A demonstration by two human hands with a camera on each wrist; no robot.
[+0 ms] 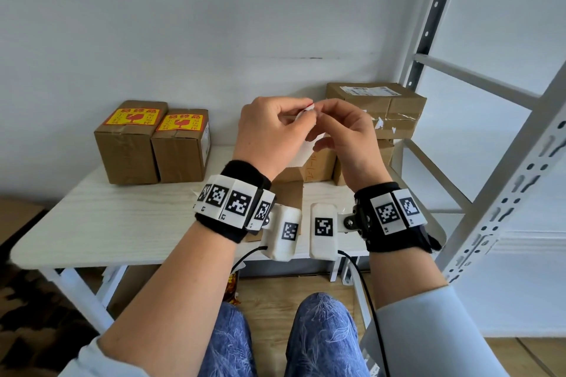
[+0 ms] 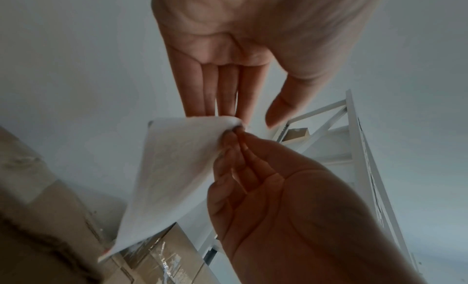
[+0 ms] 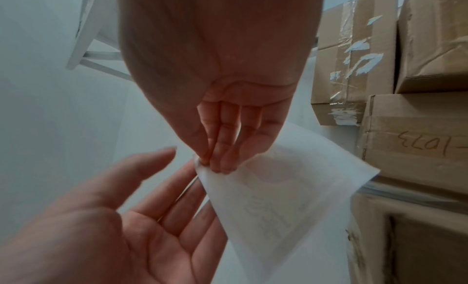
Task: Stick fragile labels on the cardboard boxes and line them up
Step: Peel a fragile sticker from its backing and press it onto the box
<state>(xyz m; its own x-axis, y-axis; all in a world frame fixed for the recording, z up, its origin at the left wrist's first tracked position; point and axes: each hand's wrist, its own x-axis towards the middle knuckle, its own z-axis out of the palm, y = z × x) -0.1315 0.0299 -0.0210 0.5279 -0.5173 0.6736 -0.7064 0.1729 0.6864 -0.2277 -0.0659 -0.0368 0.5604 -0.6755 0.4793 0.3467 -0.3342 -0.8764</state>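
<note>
A white label sheet (image 1: pixel 301 150) hangs in the air between both hands, above the table (image 1: pixel 122 223). My left hand (image 1: pixel 301 113) pinches its upper corner, fingers curled; the pinch shows in the left wrist view (image 2: pixel 233 134) and the right wrist view (image 3: pixel 215 166). My right hand (image 1: pixel 320 110) reaches the same corner with nearly straight fingers (image 2: pixel 222 100), thumb held apart. The sheet's blank back (image 3: pixel 283 198) shows faint print. Two brown boxes (image 1: pixel 130 144) (image 1: pixel 180 147) with yellow-red fragile labels stand side by side at the table's back left.
Plain cardboard boxes (image 1: pixel 376 101) are stacked at the back right; one lower box (image 1: pixel 318 165) has handwriting. A white metal shelf rack (image 1: pixel 490 162) rises along the right. A wall is behind the table, and my knees are below its front edge.
</note>
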